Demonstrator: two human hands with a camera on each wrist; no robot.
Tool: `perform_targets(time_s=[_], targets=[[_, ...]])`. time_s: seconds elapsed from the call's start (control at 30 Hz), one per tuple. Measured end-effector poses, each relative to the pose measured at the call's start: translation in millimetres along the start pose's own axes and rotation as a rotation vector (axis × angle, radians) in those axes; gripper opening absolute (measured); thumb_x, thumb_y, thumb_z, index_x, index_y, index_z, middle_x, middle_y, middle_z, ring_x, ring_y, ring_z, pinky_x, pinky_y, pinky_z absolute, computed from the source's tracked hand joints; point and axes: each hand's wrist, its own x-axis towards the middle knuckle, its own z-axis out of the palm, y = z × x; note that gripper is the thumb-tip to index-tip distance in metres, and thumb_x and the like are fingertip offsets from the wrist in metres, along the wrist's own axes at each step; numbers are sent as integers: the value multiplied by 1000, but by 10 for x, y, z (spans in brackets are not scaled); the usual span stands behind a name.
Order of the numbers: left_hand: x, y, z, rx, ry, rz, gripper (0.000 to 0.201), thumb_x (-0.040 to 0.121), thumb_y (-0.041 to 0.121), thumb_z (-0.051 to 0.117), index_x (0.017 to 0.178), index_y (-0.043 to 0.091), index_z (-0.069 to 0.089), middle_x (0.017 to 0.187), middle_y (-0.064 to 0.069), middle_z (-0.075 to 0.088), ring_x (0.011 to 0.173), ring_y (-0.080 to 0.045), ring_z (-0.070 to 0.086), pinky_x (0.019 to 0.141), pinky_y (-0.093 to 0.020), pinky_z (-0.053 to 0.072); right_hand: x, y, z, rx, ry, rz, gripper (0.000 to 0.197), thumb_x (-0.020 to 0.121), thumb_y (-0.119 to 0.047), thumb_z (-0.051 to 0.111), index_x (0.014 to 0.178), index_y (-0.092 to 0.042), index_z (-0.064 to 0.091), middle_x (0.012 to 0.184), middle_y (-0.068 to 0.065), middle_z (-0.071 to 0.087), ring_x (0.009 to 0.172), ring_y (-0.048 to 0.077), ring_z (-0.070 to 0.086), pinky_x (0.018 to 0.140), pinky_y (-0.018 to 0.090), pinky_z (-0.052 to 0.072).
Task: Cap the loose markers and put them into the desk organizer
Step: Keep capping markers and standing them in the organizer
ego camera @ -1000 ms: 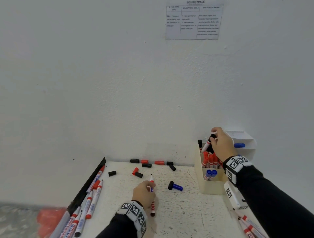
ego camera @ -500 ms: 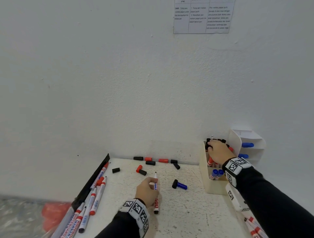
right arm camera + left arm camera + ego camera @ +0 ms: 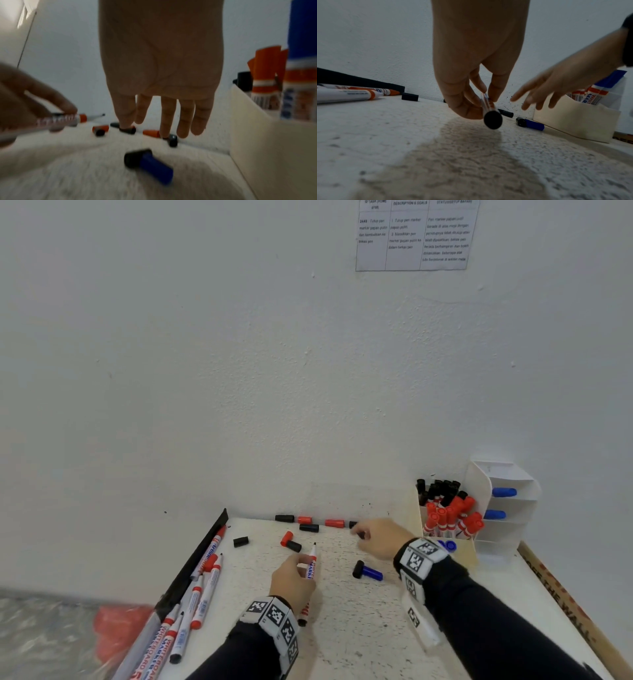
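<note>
My left hand point(image 3: 295, 575) point(image 3: 476, 102) grips an uncapped black-tipped marker point(image 3: 310, 566) point(image 3: 489, 112) point(image 3: 56, 121) near the middle of the white table, its tip pointing away from me. My right hand point(image 3: 375, 537) point(image 3: 164, 119) hovers with straight fingers over the loose caps by the back wall, fingertips close to a black cap point(image 3: 354, 525) point(image 3: 172, 140). The cream desk organizer point(image 3: 462, 553) point(image 3: 573, 120) point(image 3: 265, 148) at the right holds several capped red, black and blue markers.
Red and black caps point(image 3: 308, 523) lie along the wall. A blue cap and a black cap point(image 3: 368, 571) point(image 3: 150, 162) lie together near the organizer. Several uncapped markers point(image 3: 202, 583) lie along the black left edge. A white shelf unit point(image 3: 507, 508) stands behind the organizer.
My right hand has left the organizer, where it put a marker in, and moved left and down to the caps by the wall. The left hand keeps holding its marker.
</note>
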Motion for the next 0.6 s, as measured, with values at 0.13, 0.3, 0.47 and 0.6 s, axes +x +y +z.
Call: perform_targets(time_s=[0.13,0.3,0.47,0.6], targets=[[4,-28,-60,-13,-6,5,32,87,1,54,111,22,52,90,6,57,75,-3,55,61,-14,46,65,117,414,-201,-59,69,42,89,-35,50,131,-36,45,139,0,46,125,23,43,101,37,40],[16,-46,-103,5,-13,3,34,87,0,53,116,19,53,93,5,56,79,-7,56,62,-14,46,87,175,580,-283,45,65,31,92,-25,48,122,-31,52,129,0,53,120,24,45,98,37,36],[23,-49,-107,22,-17,0,36,87,0,54,118,19,52,101,3,57,89,-10,57,65,-12,46,79,192,623,-289,152,13,30,93,-26,47,122,-34,53,125,-1,53,118,22,45,97,38,35],[34,-59,-94,28,-24,-2,36,86,0,54,117,20,53,101,2,58,89,-10,57,65,-14,46,64,183,661,-311,120,-9,32,94,-25,45,123,-36,53,125,0,51,118,23,43,96,38,34]])
